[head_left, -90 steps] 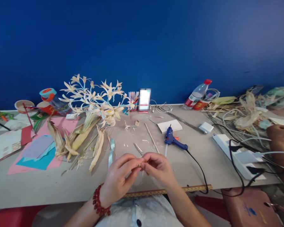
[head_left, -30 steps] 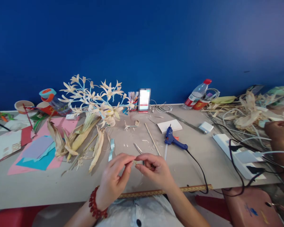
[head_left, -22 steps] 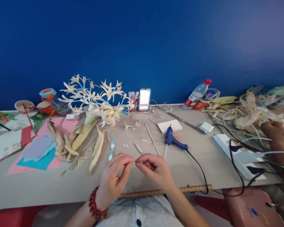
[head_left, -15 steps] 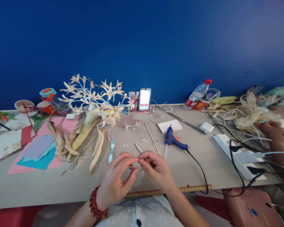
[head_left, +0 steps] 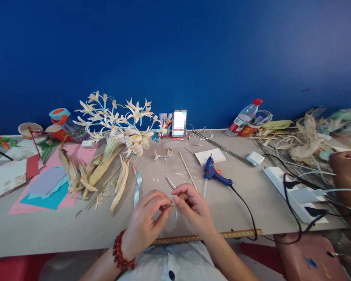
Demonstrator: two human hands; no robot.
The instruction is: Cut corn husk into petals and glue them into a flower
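Observation:
My left hand (head_left: pixel 149 212), above a red bead bracelet, is closed in a pinch of thumb and fingertips; what it grips is too small to make out. Close to its right, my right hand (head_left: pixel 193 208) has thumb and fingers pinched on something hidden. Past the hands lie a thin knife-like tool (head_left: pixel 170 182) and a pale stick (head_left: pixel 188 171). A light blue ribbon (head_left: pixel 138 187) is left of them, and a blue glue gun (head_left: pixel 215 174) lies to the right. Husk flowers (head_left: pixel 119 123) on blue stems stand at the back left.
Corn husks (head_left: pixel 105 173) and coloured paper (head_left: pixel 46 195) lie left. Toward the right are a bottle (head_left: pixel 244 117), a white power strip (head_left: pixel 295 195) with black cables, a husk pile (head_left: pixel 307 142) and another person's hand (head_left: pixel 348 164). A phone (head_left: pixel 179 124) stands at the back.
My left fingertips have closed together and the brownish piece between my hands no longer shows. The other person's hand at the right has moved slightly right and down.

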